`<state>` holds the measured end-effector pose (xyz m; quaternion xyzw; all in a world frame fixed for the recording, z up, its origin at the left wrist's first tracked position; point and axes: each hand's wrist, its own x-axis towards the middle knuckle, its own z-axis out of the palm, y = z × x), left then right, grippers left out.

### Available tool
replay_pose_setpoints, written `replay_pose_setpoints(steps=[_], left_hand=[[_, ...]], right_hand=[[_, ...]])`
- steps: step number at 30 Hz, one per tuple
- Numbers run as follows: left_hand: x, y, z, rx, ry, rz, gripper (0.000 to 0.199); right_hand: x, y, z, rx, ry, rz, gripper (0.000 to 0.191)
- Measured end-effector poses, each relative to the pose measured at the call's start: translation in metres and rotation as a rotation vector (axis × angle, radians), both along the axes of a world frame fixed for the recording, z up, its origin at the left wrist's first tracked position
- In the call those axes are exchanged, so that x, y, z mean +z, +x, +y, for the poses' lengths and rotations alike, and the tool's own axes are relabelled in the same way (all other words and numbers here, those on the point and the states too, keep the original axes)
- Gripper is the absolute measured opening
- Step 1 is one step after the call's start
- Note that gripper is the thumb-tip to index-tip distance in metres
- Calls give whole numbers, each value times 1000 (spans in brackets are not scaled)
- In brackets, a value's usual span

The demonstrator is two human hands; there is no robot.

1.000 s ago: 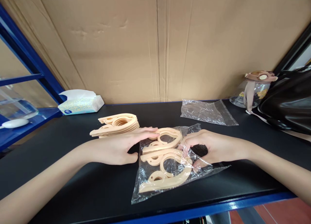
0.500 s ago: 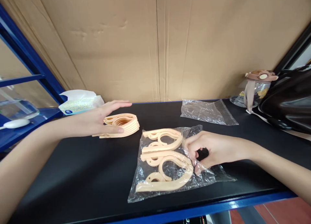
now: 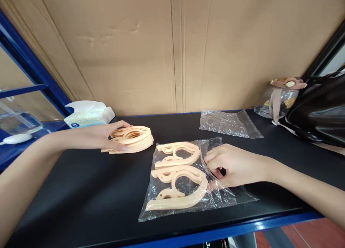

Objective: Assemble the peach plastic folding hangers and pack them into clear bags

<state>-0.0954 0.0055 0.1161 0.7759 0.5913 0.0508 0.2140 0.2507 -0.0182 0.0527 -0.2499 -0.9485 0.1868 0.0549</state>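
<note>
A stack of peach folding clothes hangers (image 3: pixel 140 136) lies at the left of the black tabletop. My left hand (image 3: pixel 104 136) is closed over the stack's left end, thumb along the near side and fingers across the far side. Right of the stack, a clear plastic bag (image 3: pixel 215 201) lies flat with two similar folded hangers (image 3: pixel 176 185) inside, one nearer me than the other. At the bag's right part, my right hand (image 3: pixel 229 165) is curled with its fingertips on the plastic film, pinching it. Those fingertips are partly hidden by the hand.
Behind my left hand stands a tissue pack (image 3: pixel 90 114). Another clear plastic bag (image 3: pixel 230 123) lies at the back. A strapped water bottle (image 3: pixel 285 97) and a shiny black bag (image 3: pixel 320 111) are at the right. A cardboard wall (image 3: pixel 129 54) closes off the rear.
My left hand has lowered its raised fingers and closed over the hanger stack. My right hand's fingers have drawn closer together on the bag, which sits slightly further left in view.
</note>
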Motion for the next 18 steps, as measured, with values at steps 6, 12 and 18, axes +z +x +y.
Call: replay_pose_setpoints(steps=[6,12,18], left_hand=[[-4,8,5,-15,266,22,59],[-7,51,-17,-108,524,55,69],[-32,82,-42,-297,654,85,75]], right_hand=[[-3,5,1,-5,54,13,36],[4,11,3,-167,158,206,29],[9,3,-4,-391,19,589,19]])
